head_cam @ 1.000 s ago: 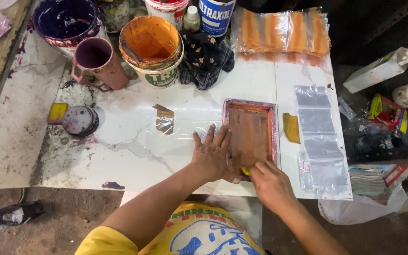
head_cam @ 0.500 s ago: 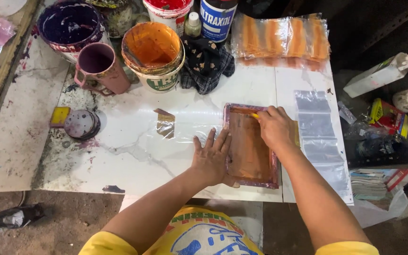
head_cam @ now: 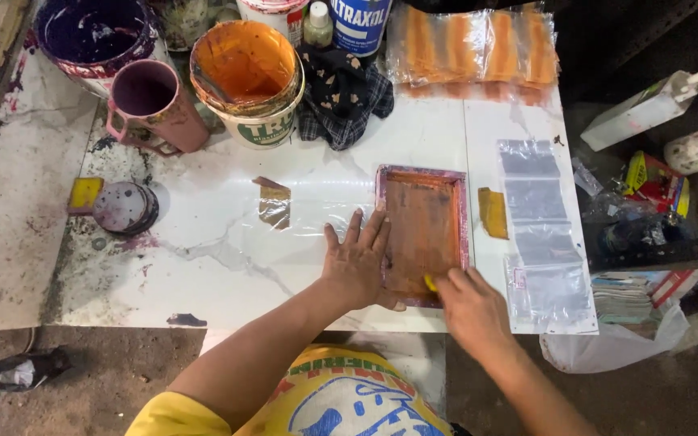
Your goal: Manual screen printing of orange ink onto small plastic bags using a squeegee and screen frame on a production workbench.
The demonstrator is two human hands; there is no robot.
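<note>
A small rectangular printing screen (head_cam: pixel 422 230) with a purple-stained frame and orange mesh lies flat on the white marble table (head_cam: pixel 220 258). My left hand (head_cam: pixel 357 258) is spread flat, pressing the frame's left edge. At the near end of the screen, my right hand (head_cam: pixel 470 307) grips a small yellow scraper (head_cam: pixel 430 282) that touches the mesh. Clear plastic film (head_cam: pixel 325 202) lies under the screen.
An orange paint bucket (head_cam: pixel 244 81), a purple mug (head_cam: pixel 151 101) and a purple bucket (head_cam: pixel 94 36) stand at the back left. A dark cloth (head_cam: pixel 345 93) and a stack of orange-printed bags (head_cam: pixel 474 48) lie behind. Clear bags (head_cam: pixel 539 226) lie at right, beside a yellow pad (head_cam: pixel 492 211).
My right hand swept from the near end of the screen to its far end, then pulled the scraper back to the near end. My left hand stayed on the frame.
</note>
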